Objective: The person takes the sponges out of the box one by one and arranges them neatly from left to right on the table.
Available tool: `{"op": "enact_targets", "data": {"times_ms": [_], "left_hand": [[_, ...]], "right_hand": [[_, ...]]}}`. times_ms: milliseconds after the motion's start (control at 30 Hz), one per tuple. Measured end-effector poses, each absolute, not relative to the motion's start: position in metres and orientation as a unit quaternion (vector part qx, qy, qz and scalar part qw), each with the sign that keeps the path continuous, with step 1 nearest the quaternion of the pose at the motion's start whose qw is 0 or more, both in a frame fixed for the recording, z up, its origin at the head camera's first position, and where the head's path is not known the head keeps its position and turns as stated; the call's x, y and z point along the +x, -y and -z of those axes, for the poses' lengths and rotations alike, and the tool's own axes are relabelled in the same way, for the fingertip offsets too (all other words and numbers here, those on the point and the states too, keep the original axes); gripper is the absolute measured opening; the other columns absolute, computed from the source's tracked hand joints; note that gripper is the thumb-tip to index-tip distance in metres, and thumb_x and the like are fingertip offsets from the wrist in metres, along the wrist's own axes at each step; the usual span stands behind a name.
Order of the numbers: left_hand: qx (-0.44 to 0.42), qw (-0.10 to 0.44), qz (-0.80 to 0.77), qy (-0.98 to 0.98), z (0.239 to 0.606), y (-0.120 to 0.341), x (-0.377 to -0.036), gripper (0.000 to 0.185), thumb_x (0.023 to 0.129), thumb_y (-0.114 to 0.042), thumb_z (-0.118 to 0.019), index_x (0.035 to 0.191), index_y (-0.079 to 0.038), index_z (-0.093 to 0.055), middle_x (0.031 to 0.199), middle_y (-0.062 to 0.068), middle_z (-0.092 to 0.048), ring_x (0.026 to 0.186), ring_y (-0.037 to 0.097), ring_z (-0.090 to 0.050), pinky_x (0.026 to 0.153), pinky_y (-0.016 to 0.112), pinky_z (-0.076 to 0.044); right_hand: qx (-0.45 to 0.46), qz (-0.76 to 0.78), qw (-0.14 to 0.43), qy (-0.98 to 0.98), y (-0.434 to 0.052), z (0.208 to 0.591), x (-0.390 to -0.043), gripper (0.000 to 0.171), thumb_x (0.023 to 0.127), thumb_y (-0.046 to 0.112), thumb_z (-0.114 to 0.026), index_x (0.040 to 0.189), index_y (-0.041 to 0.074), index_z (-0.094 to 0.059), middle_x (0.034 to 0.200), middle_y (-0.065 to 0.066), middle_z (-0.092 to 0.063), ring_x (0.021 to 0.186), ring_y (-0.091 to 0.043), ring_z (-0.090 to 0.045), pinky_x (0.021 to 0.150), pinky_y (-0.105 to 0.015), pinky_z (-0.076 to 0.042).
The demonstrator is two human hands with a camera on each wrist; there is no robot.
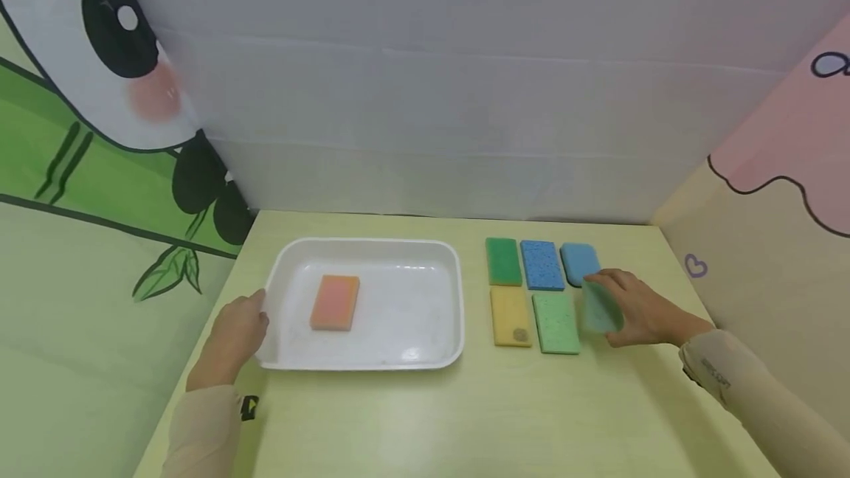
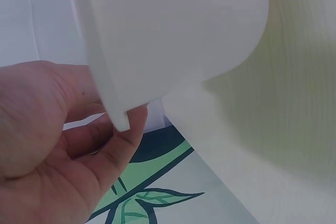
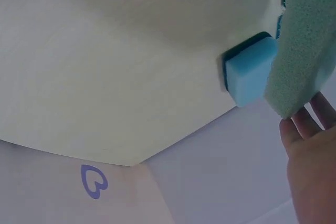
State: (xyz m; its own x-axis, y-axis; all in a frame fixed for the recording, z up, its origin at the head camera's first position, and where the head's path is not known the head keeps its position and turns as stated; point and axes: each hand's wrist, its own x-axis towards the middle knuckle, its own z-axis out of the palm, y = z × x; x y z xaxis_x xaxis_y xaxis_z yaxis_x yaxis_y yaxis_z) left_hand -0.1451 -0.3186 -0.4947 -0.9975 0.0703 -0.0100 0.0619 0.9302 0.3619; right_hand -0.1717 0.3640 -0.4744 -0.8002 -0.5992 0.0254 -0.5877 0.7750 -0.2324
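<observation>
My left hand [image 1: 237, 330] grips the left rim of a white tray [image 1: 412, 301]; in the left wrist view its fingers curl under the tray's edge [image 2: 122, 121]. On the tray lies a pink and orange sponge [image 1: 335, 302]. At the right, my right hand [image 1: 634, 307] holds a pale green sponge [image 1: 600, 307] between thumb and fingers, tilted above the table. The right wrist view shows the pale green sponge [image 3: 304, 45] large, with fingertips at its lower end. Just beyond it sits a blue sponge [image 1: 581, 262] with a dark underside.
Beside the held sponge lie a dark green sponge [image 1: 503, 261], a speckled blue one [image 1: 541, 265], a yellow one [image 1: 510, 316] with a round mark, and a light green one [image 1: 556, 323]. Printed walls border the pale wooden table [image 1: 412, 426] at the back and sides.
</observation>
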Motion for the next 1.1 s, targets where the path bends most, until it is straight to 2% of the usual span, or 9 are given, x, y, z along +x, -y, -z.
{"op": "enact_targets", "data": {"times_ms": [267, 533, 900, 1100], "left_hand": [[0.035, 0.006, -0.178, -0.983, 0.49, 0.319, -0.143, 0.045, 0.092, 0.006, -0.052, 0.131, 0.025, -0.043, 0.102, 0.043, -0.056, 0.098, 0.058, -0.057, 0.085, 0.064, -0.05], [0.032, 0.003, -0.174, -0.984, 0.491, 0.319, -0.145, 0.045, 0.091, 0.006, -0.052, 0.131, 0.025, -0.043, 0.101, 0.042, -0.056, 0.096, 0.057, -0.058, 0.083, 0.063, -0.051], [0.027, 0.01, -0.175, -0.984, 0.489, 0.314, -0.143, 0.045, 0.092, 0.007, -0.052, 0.132, 0.024, -0.043, 0.102, 0.042, -0.056, 0.097, 0.057, -0.057, 0.084, 0.063, -0.051], [0.028, 0.011, -0.174, -0.984, 0.489, 0.313, -0.143, 0.045, 0.092, 0.007, -0.052, 0.132, 0.024, -0.043, 0.1, 0.041, -0.056, 0.095, 0.056, -0.057, 0.083, 0.063, -0.05]], "right_hand": [[-0.335, 0.107, 0.012, -0.936, -0.376, 0.496, -0.173, 0.1, 0.059, 0.027, -0.089, 0.144, 0.003, -0.042, 0.141, -0.02, -0.045, 0.125, -0.041, -0.045, 0.094, -0.062, -0.045], [-0.337, 0.118, 0.051, -0.933, -0.374, 0.507, -0.175, 0.101, 0.06, 0.029, -0.091, 0.145, 0.004, -0.042, 0.143, -0.016, -0.043, 0.126, -0.037, -0.047, 0.093, -0.055, -0.049], [-0.343, 0.117, 0.074, -0.929, -0.379, 0.517, -0.175, 0.104, 0.061, 0.033, -0.09, 0.148, 0.006, -0.04, 0.146, -0.019, -0.041, 0.13, -0.039, -0.044, 0.097, -0.057, -0.047], [-0.353, 0.114, 0.067, -0.926, -0.381, 0.52, -0.178, 0.105, 0.06, 0.032, -0.09, 0.148, 0.006, -0.04, 0.147, -0.021, -0.039, 0.13, -0.039, -0.044, 0.096, -0.057, -0.048]]}}
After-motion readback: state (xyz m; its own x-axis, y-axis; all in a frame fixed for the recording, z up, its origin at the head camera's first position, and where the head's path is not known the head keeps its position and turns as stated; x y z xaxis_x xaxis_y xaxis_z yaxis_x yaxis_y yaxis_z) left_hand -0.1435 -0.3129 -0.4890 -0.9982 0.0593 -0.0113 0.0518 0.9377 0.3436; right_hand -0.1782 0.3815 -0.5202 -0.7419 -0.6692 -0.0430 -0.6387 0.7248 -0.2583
